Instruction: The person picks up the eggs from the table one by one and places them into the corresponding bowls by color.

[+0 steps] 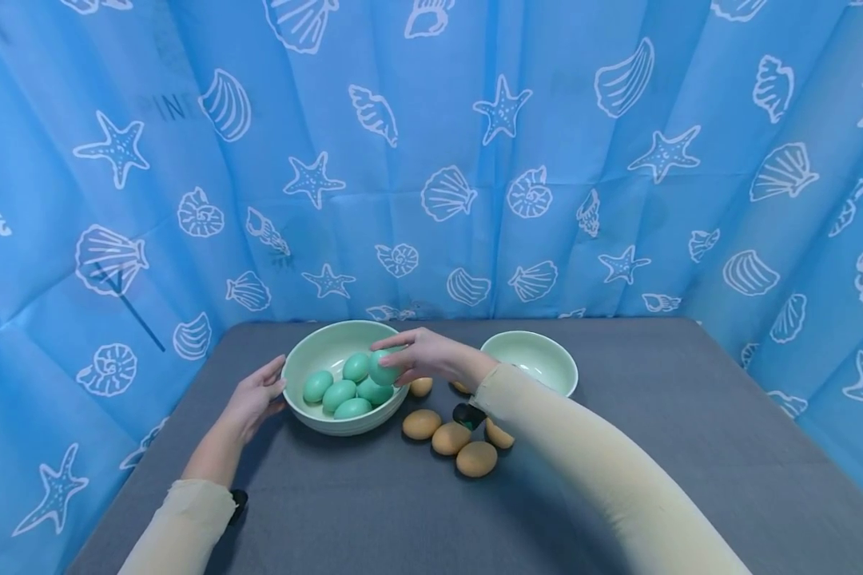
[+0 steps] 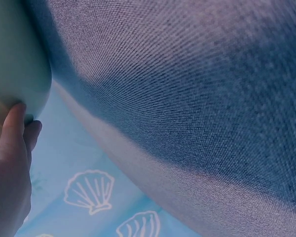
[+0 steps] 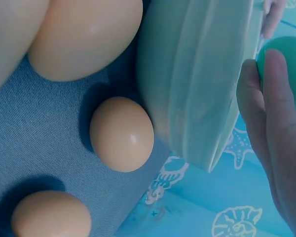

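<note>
A large pale green bowl (image 1: 345,426) stands on the left of the table, with several green eggs (image 1: 340,395) lying inside. My right hand (image 1: 431,354) pinches another green egg (image 1: 383,369) between thumb and fingers, over the bowl's right side. In the right wrist view, that green egg (image 3: 288,69) shows beyond the bowl's rim (image 3: 246,59). Straight fingers of my left hand (image 1: 252,399) touch the outside of the bowl at its left rim. The left wrist view has those fingertips (image 2: 17,113) against the bowl's wall (image 2: 19,54).
Several brown eggs (image 1: 451,438) lie on the grey tablecloth (image 1: 345,503) right of the large bowl, one (image 3: 122,134) close beside its wall. A smaller pale green bowl (image 1: 535,355) stands farther right, partly behind my right forearm. A blue shell-print curtain (image 1: 431,160) hangs behind the table.
</note>
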The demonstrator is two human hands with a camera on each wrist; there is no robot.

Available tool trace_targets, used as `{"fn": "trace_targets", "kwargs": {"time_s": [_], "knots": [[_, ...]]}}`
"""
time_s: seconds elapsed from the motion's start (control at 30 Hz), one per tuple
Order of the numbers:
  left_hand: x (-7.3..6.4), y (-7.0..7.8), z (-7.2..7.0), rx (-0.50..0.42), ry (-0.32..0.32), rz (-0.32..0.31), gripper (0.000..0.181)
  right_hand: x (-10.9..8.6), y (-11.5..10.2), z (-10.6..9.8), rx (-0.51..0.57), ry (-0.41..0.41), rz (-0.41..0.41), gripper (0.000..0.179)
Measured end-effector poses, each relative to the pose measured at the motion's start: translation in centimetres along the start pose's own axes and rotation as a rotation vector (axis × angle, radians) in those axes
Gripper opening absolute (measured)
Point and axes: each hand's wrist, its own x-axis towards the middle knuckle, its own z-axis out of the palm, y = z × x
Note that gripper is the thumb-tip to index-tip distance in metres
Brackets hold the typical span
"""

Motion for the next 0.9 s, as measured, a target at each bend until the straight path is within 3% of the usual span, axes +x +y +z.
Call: {"fn": "trace_targets", "kwargs": {"time_s": [0.2,0.63,0.9], "knots": [[0.0,-0.1,-0.2,-0.006,-0.003,0.001,0.059,1.4,-0.5,0.3,-0.072,-0.064,0.073,0.043],[0.0,0.1,-0.2,-0.004,-0.009,0.008,0.059,4.0,-2.2,0.7,-0.355,-0.213,0.158,0.032],[0.0,-0.1,-0.1,-0.011,-0.010,0.011,0.058,5.9,-2.6,1.0,-0.443,-0.305,0.281,0.032]]}}
